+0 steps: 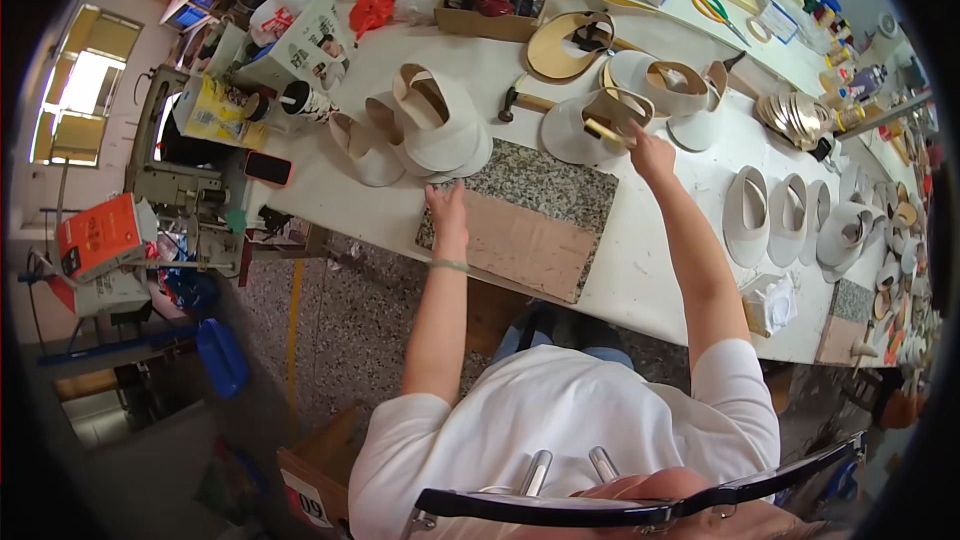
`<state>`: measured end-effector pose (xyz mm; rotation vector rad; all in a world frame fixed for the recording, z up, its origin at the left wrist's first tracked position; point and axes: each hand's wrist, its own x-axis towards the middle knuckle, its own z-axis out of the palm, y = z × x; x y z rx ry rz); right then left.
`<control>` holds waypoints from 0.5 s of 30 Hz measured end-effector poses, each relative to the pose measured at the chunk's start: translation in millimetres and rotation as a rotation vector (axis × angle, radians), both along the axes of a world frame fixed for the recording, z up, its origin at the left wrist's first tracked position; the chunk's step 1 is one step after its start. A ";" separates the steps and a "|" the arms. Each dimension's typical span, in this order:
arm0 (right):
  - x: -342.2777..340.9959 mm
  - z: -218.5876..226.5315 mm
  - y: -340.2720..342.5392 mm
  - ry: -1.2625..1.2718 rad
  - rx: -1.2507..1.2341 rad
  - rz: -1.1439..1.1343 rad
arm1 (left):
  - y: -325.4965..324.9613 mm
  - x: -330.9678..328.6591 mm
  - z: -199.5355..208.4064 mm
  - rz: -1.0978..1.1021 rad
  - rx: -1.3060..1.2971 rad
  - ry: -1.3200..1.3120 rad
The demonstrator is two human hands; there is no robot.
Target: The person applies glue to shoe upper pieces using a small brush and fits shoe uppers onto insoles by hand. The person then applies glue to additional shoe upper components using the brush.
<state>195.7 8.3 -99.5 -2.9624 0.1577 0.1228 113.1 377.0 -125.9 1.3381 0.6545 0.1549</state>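
My left hand (447, 208) rests at the left edge of a speckled stone slab (550, 175), its fingers apart and nothing in them. Just beyond its fingertips stands a stack of white shoe uppers (440, 125). My right hand (652, 152) reaches forward past the slab, fingers closed round one end of a short yellow stick-like tool (604, 132); its exact kind is too small to tell. The tool lies across the front of a white shoe upper (568, 133). A tan board (525, 240) covers the near part of the slab.
A hammer (524, 101) lies behind the slab, near a tan insole-shaped piece (562, 48). More white uppers (745, 215) line the right. A phone (269, 168) sits at the table's left edge, a cardboard box (488, 20) at the back, scissors (720, 16) farther right.
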 end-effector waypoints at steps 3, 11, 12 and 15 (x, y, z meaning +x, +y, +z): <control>-4.8 8.6 -7.1 0.026 0.107 -0.031 | -55.7 -47.5 0.9 -0.233 0.148 -0.027; -194.6 107.6 -2.9 0.172 1.497 -0.663 | -222.9 -101.7 50.8 -0.913 0.632 -0.592; -225.1 107.5 -17.0 0.099 1.651 -0.719 | -231.8 -104.2 73.4 -0.907 0.723 -0.720; -325.0 51.5 -79.2 -0.319 1.166 -0.879 | -232.8 -117.6 63.9 -1.196 0.423 -0.440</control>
